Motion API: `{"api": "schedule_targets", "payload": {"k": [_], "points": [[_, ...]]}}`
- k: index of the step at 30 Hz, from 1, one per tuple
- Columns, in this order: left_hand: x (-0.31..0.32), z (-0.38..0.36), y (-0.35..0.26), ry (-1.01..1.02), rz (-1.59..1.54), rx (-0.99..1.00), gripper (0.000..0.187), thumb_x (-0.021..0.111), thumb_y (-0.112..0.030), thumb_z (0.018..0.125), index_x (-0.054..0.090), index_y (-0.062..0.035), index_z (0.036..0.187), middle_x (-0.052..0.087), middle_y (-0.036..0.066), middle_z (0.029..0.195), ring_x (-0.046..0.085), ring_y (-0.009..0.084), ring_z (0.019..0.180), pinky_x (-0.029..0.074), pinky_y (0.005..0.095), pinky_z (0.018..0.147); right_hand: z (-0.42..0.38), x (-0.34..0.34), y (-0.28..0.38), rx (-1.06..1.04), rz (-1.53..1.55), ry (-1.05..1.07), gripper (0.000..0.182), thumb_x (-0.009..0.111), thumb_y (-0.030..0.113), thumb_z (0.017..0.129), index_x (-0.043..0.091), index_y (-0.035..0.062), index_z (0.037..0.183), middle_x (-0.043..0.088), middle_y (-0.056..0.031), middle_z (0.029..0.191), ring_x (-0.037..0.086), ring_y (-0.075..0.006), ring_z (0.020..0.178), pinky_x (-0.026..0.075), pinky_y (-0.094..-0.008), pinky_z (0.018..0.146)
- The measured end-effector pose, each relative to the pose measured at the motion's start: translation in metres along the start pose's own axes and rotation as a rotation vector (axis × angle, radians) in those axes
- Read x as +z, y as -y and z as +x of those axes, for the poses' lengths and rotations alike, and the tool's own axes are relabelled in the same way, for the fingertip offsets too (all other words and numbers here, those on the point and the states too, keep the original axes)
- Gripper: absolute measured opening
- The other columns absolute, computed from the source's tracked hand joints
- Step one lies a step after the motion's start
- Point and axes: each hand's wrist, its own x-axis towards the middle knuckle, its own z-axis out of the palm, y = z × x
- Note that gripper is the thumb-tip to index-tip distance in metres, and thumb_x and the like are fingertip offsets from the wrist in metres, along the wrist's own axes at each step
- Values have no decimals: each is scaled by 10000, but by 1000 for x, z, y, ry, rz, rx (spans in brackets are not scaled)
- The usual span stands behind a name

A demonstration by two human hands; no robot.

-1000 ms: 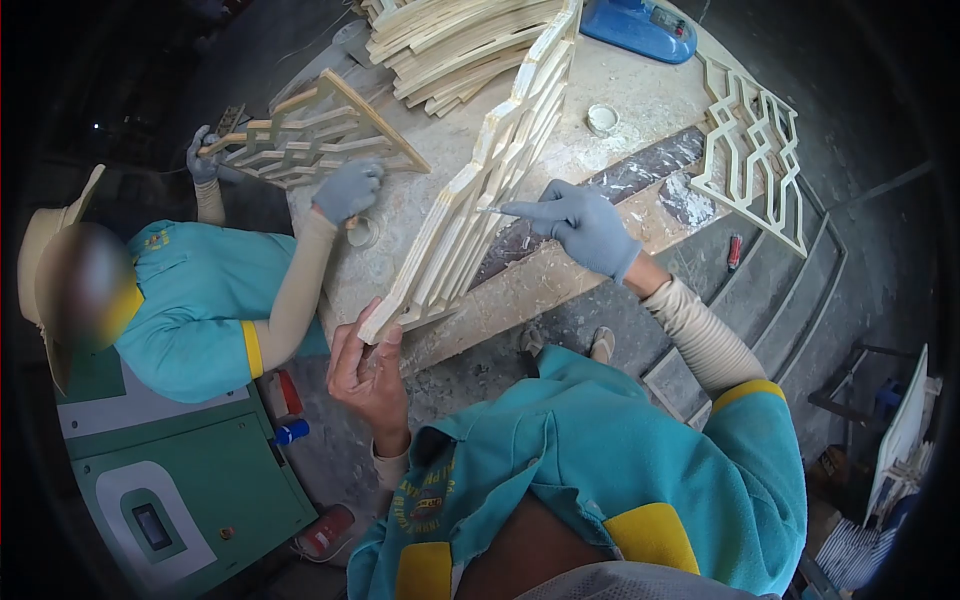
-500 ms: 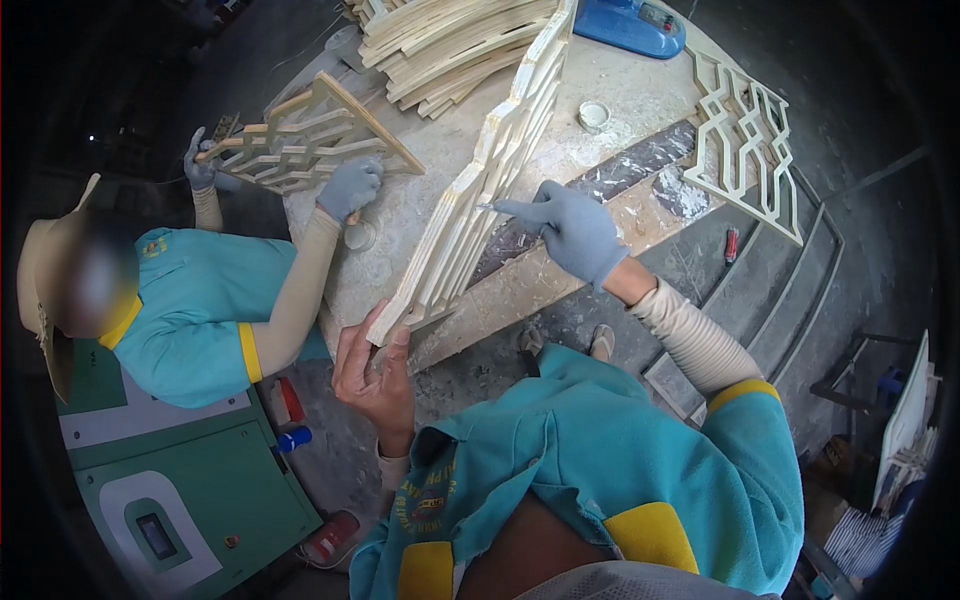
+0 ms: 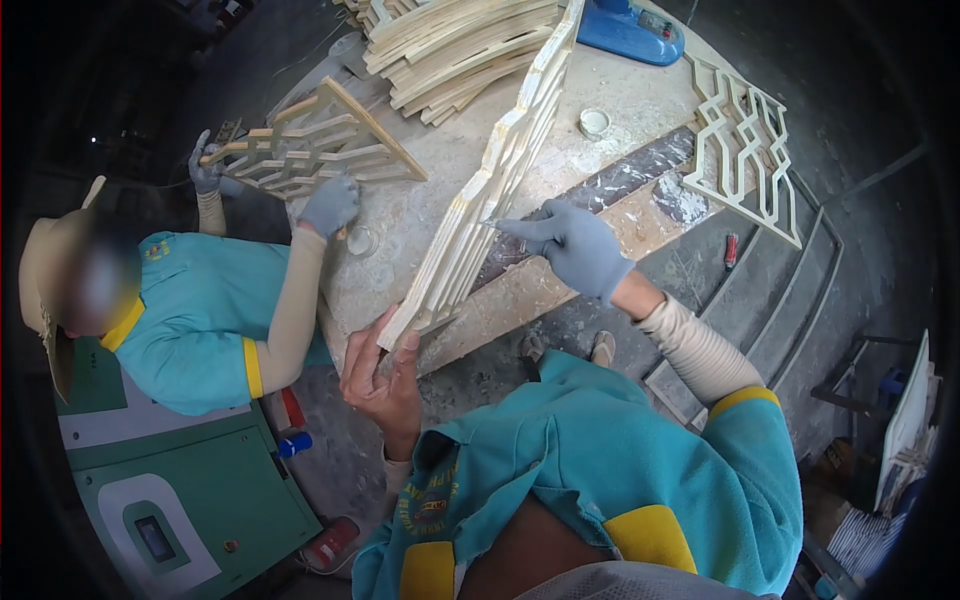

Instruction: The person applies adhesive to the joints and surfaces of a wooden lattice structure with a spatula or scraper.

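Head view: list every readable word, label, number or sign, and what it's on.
"PHAT", apparently: yellow lettering on the wearer's teal shirt; the rest is too small and skewed.
Green cabinet: small mark, too small to read.
Co-worker's shirt: chest lettering, too small.
Wooden lattice panel in the wearer's left hand: no text visible.

Along its far edge, the pale, white-smeared tabletop point(image 3: 655, 95) carries stacked curved light-wood pieces point(image 3: 460, 50) and a blue plastic device point(image 3: 632, 34). A small round whitish tub point(image 3: 593, 133) stands farther in, a similar pot point(image 3: 362, 248) near the left edge; a dark, white-streaked strip point(image 3: 628, 182) parallels the near edge.
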Motion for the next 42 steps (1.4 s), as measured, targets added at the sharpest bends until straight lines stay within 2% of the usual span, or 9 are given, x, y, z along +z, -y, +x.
{"api": "schedule_targets", "payload": {"k": [17,20,22,23,25,29,34,36,42], "points": [[0,-2,-3,24,-13,-1,332,737,-33,866,693,66,1180,664,107,979,640,162,897,504,284,805,14,-3,-6,107,-79,55,507,583,9,876,697,316,1263,667,-133,824,653,-292,741,520,-395,704],[4,3,-6,-41,-66,-36,337,766,-46,840,717,43,1162,681,107,920,646,163,854,500,290,780,6,-1,-6,-134,169,58,432,613,46,906,694,251,1278,680,-88,806,653,-233,657,523,-356,636],[5,8,-9,-68,-99,-57,333,761,-41,847,714,49,1164,684,106,928,649,154,851,504,279,768,-1,-4,4,320,724,120,317,632,95,948,687,92,1261,673,-46,786,623,-152,573,509,-297,549],[6,10,-12,-66,-98,-45,330,757,-32,849,713,51,1165,689,107,928,651,148,846,508,269,754,-6,6,4,316,725,119,317,632,95,948,687,92,1261,673,-46,786,623,-152,573,509,-297,549],[7,12,-13,-65,-95,-26,327,752,-23,852,711,52,1167,694,108,928,654,141,842,512,258,740,-14,40,-1,556,1073,-238,272,623,121,978,667,-41,1192,650,-33,762,591,-105,532,482,-246,492],[10,14,-17,-60,-59,28,334,753,-9,839,713,49,1166,701,105,902,655,136,821,521,258,723,-22,84,15,549,1158,-425,217,605,93,985,657,-56,1133,647,-62,816,632,-121,590,510,-249,517],[11,14,-24,-35,-48,59,337,761,-13,823,718,53,1151,703,106,866,653,134,767,530,259,692,-19,103,40,367,908,-618,203,632,33,948,654,-50,1133,608,-55,880,610,-117,608,509,-271,543],[11,13,-26,-34,-40,56,339,766,-14,816,719,58,1144,698,113,837,650,132,736,536,253,668,-19,106,38,184,442,-665,238,645,27,920,656,-28,1152,573,-85,814,583,-138,619,479,-292,558],[11,13,-28,-13,-58,52,337,766,-8,811,720,63,1137,691,113,817,650,127,730,537,248,661,-24,95,54,167,347,-610,296,653,49,894,659,-5,1185,530,-124,768,548,-179,606,440,-328,569]]}}
